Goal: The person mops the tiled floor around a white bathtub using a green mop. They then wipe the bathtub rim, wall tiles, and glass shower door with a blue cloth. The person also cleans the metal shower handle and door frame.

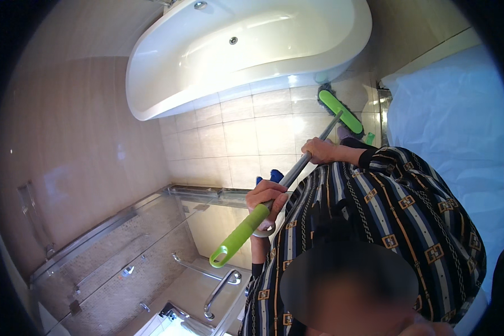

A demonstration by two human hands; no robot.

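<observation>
My left hand (266, 199) is closed around the pole just below its green grip, with a pale bangle on the wrist. Farther down the same grey pole, my right hand (319, 150) is wrapped round it too. The pole belongs to a mop (340, 112) whose long green head has a dark fuzzy fringe. Its head lies on the tiled floor (238, 137) at the far right, near the bathtub's end. The green grip with its hanging loop sticks out past my left hand toward the lower left.
A white bathtub (168, 92) curves across the far side. Glass panels (117, 263) with a chrome handle (218, 294) stand at the lower left. White sheeting (448, 112) covers the right side. A blue shoe tip (276, 176) and a small green piece (370, 138) show on the floor.
</observation>
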